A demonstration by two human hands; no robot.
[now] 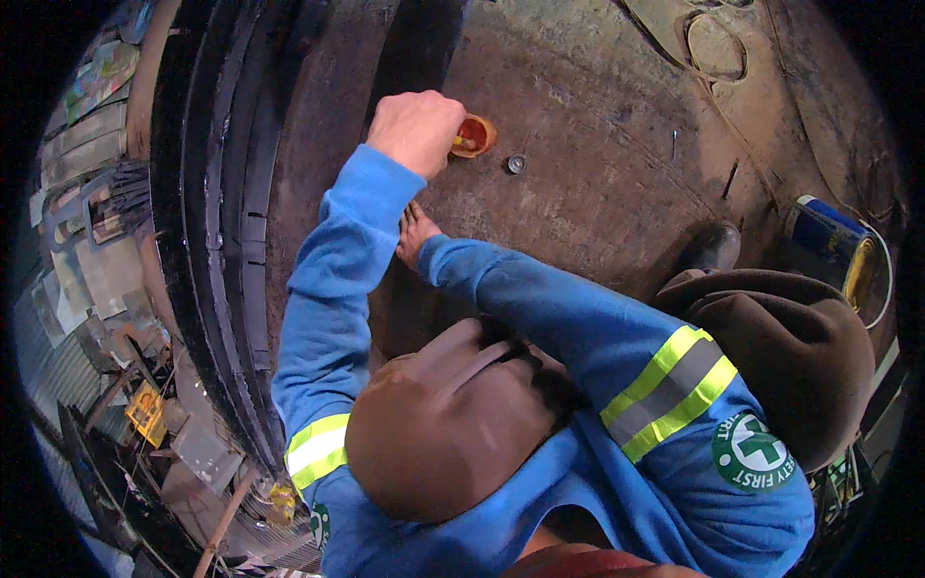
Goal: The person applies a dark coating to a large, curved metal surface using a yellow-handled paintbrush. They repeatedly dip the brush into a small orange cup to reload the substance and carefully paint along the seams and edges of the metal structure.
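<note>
- Far left edge is just a jumble of shelves and clutter, all bent by the lens, too small to make out properly.
- Next over, a stack of dark curved metal bands (217, 241) runs from the far side down toward the near side, right alongside the blue sleeve.
- Left hand (416, 128) is stretched out to the far side, closed into a loose fist, knuckles up. What it's pinching I honestly can't tell, the fingers are tucked under, though something small and yellowish sticks out of it over the cup.
- The small orange cup (475, 134) sits on the rusty brown metal surface (597, 193) right against the right side of that fist, touching it or as good as. Reddish stuff inside.
- Just right of the cup, a bit nearer, there's a little round silver cap (516, 164) lying on its own, not touching anything.
- Right hand (415, 234) is nearer, below the left fist, mostly tucked behind the left forearm. Only part of it shows, so can't say if it's gripping anything.
- Both arms are in blue sleeves with yellow and grey reflective stripes; brown trouser knees fill the near side.
- Far right: a dark shoe (713, 248), then a blue and yellow tin can (836, 247) lying tipped on its side, well away from both hands.
</note>
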